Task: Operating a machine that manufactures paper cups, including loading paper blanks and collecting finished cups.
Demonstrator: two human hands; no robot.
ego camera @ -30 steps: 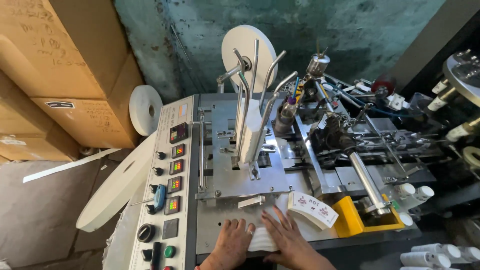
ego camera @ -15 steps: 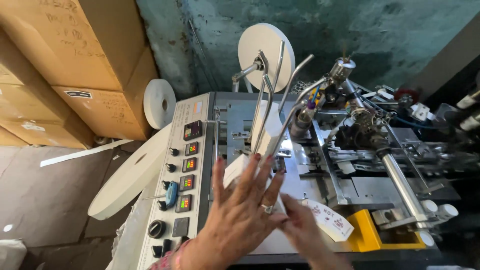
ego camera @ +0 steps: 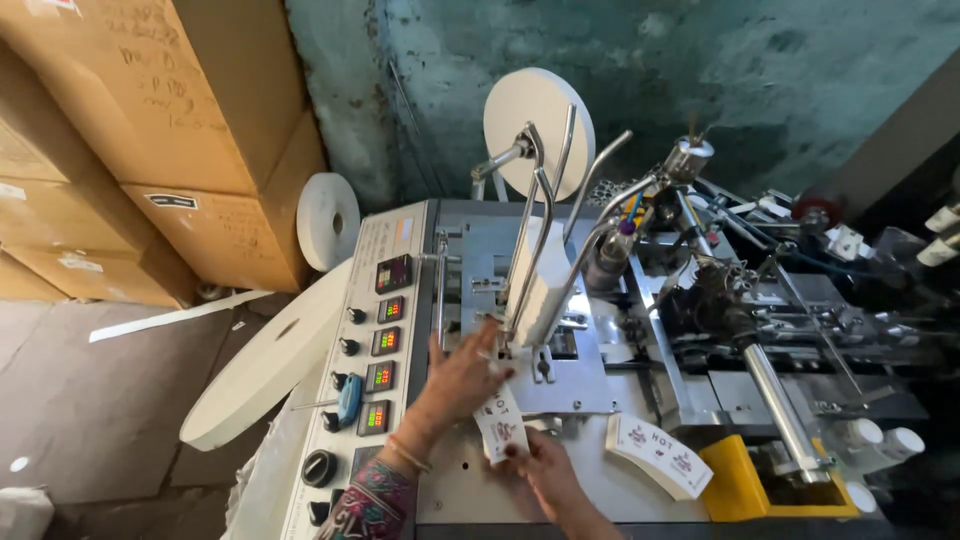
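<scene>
Nearest, the right hand (ego camera: 545, 470) pinches the lower end of a printed paper cup blank (ego camera: 498, 425), its long axis running up toward the left hand (ego camera: 462, 375), whose spread-fingered grip rests beside the blank's top, below the machine's upright feed guide (ego camera: 540, 270).

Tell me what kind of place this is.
Probably a small paper-cup workshop: a metal forming machine with a control panel, printed paper blanks, big paper rolls and stacked cardboard cartons.

Right hand (ego camera: 545, 472) wrist cut by bottom edge; left hand (ego camera: 465, 378) hides paper blanks' (ego camera: 500, 425) top.
</scene>
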